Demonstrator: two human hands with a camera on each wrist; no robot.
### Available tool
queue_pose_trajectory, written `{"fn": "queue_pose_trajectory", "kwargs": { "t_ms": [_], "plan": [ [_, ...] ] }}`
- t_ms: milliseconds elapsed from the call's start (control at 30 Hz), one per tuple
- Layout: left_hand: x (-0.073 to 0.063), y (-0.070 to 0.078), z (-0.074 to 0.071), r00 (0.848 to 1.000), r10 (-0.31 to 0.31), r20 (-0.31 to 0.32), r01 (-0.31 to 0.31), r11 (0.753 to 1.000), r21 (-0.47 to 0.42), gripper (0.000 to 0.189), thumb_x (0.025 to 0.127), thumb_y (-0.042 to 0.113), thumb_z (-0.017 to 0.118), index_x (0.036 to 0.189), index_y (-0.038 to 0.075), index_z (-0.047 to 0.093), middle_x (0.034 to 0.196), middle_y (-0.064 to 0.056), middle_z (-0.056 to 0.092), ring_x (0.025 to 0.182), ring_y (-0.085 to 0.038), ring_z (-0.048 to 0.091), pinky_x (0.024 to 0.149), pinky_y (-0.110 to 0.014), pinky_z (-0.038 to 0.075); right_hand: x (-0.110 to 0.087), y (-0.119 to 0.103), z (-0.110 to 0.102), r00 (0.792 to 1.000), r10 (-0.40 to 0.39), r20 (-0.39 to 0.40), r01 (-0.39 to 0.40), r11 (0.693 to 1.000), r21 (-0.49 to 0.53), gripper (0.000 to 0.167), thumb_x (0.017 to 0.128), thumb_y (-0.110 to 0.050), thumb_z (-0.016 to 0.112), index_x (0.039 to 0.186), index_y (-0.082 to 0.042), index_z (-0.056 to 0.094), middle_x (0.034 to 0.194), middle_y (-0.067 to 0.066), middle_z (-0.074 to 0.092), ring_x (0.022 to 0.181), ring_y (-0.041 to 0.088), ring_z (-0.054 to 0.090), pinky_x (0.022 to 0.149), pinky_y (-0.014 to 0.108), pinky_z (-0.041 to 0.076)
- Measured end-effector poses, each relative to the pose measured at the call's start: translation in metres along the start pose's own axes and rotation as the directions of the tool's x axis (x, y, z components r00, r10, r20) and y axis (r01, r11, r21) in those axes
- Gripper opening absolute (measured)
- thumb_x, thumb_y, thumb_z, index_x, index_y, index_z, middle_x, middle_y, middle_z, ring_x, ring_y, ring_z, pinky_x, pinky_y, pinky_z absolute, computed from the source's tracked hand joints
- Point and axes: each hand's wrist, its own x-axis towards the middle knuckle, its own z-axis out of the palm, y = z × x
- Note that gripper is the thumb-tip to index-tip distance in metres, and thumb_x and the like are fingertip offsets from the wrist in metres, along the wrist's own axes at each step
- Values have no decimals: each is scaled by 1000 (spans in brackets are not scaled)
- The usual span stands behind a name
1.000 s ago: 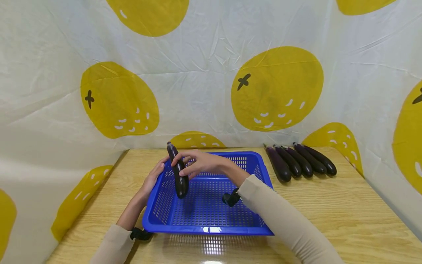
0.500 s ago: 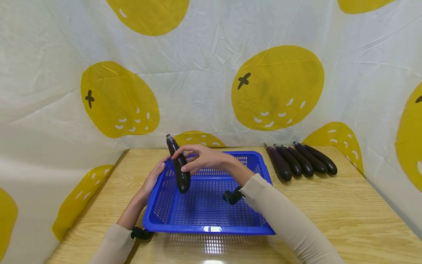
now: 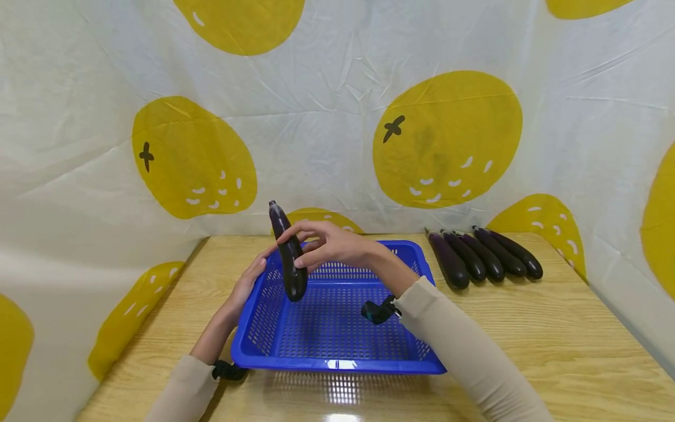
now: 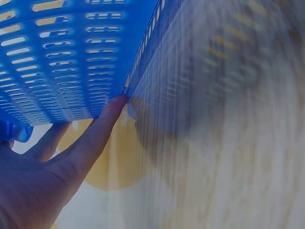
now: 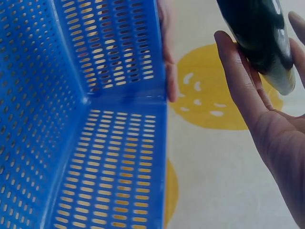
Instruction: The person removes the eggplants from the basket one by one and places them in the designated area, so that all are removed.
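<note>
My right hand (image 3: 337,243) pinches a dark glossy eggplant (image 3: 294,282) between fingers and thumb, above the left part of a blue perforated basket (image 3: 340,365). The eggplant is steeply tilted, stem end up. In the right wrist view, the eggplant (image 5: 262,38) lies between thumb and fingers, and its upper part is cut off. My left hand (image 3: 244,287) rests against the basket's left side near the rim. In the left wrist view, extended fingers of the left hand (image 4: 62,176) touch the slotted outer wall (image 4: 62,71). No other eggplant shows inside the basket.
Several eggplants (image 3: 482,258) lie side by side at the table's back right, stems toward the rear. The wooden table (image 3: 543,328) ends at a white curtain (image 3: 316,152) printed with yellow fruit. Dark camera mounts (image 3: 377,312) sit on both wrists.
The right hand has raised the eggplant, bringing its stem end higher and its lower end farther above the basket floor. The left hand keeps its place on the basket.
</note>
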Motion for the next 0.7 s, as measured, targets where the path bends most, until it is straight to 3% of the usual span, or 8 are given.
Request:
{"fn": "queue_pose_trajectory", "kwargs": {
  "t_ms": [133,333,500,567,700],
  "plan": [
    [0,0,-1,1000,4,-3,-4,1000,9,57,114,46,21,166,25,20,171,-8,23,141,-12,46,105,-22,49,-4,-7,-1,1000,-31,5,31,999,15,48,94,-7,69,141,-13,58,133,18,60,117,33,70,88,51,62],
    [1,-1,-1,1000,23,6,-23,1000,12,57,114,44,22,167,24,18,172,-10,21,156,-35,26,104,-19,48,-11,-14,-3,996,-82,-18,82,997,1,47,92,-7,71,138,-13,61,132,17,58,121,33,68,91,50,61],
    [1,-2,-1,1000,24,-9,-24,999,46,56,114,45,21,166,25,19,173,-8,20,159,-36,21,104,-16,45,-17,-19,-5,995,-95,-34,94,995,-26,47,92,-8,71,137,-15,61,133,14,58,122,33,67,96,48,58],
    [1,-2,-1,1000,19,-22,-18,998,64,56,114,45,21,166,25,20,173,-7,20,159,-34,22,110,-21,42,-20,-21,-7,995,-94,-38,93,995,-31,48,91,-9,72,137,-16,61,134,13,57,122,33,66,97,48,57],
    [1,-3,0,999,21,-37,-19,998,67,56,114,45,22,166,24,20,173,-6,19,160,-33,19,125,-45,27,-28,-25,-9,994,-93,-52,92,995,-36,50,91,-12,74,139,-15,60,138,13,55,122,34,65,96,48,57]
  ]
}}
